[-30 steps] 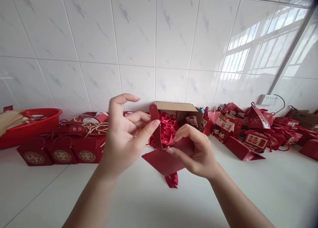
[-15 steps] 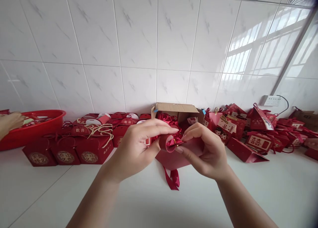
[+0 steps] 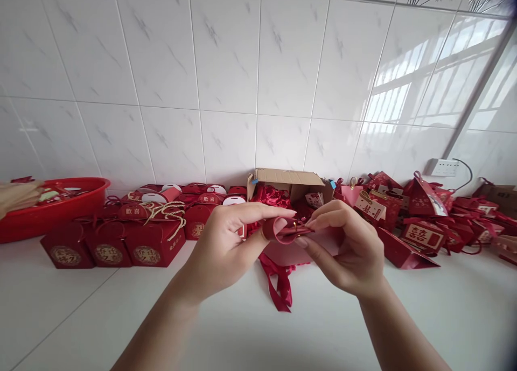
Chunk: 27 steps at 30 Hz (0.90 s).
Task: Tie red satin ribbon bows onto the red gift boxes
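Note:
A red paper gift bag (image 3: pixel 288 257) is held up in front of me, with its top edge curled over and a small gold eyelet showing. My left hand (image 3: pixel 222 247) is closed on the curled left side, its thumb below and its fingers above. Thumb and fingertips of my right hand (image 3: pixel 349 244) pinch the top edge near the eyelet. Below the bag a dark red ribbon (image 3: pixel 280 293) dangles in a loop. The bag's contents are hidden, and whether the ribbon passes through the eyelet I cannot tell.
Behind stands an open cardboard box (image 3: pixel 288 176) with shiny red ribbons. Several red gift boxes (image 3: pixel 147 247) are lined up left; finished-looking red bags (image 3: pixel 422 236) pile up right. Another person's blurred hand (image 3: pixel 18 197) reaches over a red basin (image 3: pixel 76 190). A socket strip (image 3: pixel 442 167) sits on the wall.
Both my hands and the bag have shifted slightly right in view. The bag's top edges now look flatter and closer together. At far left, the other person's hand has moved a little.

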Each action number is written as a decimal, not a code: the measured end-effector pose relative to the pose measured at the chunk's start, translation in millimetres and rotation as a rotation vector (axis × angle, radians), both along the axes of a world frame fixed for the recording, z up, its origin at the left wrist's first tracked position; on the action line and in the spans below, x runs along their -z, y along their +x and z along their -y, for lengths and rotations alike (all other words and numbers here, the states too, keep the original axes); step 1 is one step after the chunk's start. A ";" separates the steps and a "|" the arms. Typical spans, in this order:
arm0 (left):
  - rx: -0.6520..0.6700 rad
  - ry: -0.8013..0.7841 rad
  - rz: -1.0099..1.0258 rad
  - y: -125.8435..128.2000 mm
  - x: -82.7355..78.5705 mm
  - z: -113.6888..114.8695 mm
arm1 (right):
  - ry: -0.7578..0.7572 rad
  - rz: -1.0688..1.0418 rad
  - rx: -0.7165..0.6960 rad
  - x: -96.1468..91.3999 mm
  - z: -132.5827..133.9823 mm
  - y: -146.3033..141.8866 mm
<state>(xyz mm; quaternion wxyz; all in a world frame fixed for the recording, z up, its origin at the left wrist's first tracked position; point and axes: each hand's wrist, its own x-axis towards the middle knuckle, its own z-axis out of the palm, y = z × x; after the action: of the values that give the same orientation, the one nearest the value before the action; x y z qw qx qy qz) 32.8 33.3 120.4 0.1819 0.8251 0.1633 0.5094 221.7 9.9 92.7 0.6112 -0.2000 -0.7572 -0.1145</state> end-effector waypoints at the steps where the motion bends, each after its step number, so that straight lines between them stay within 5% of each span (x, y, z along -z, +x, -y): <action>1: 0.000 0.003 0.008 0.1 0.1 0.4 | 0.002 0.002 -0.001 -0.1 0.3 -0.2; 12: 0.088 -0.060 -0.038 2.7 -1.3 5.0 | 0.029 -0.007 0.000 0.0 0.3 2.4; 19: 0.268 -0.138 -0.029 -1.9 1.9 5.6 | 0.200 -0.021 0.073 2.1 1.9 0.7; 27: 0.289 -0.001 0.005 -0.1 2.3 0.7 | 0.201 -0.048 -0.030 3.4 2.7 -3.9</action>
<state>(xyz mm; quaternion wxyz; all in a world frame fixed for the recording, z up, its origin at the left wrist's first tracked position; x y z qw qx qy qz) 32.7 32.6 118.1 0.2540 0.8388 0.0427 0.4797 217.8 7.2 89.3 0.6476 -0.1291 -0.7301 -0.1758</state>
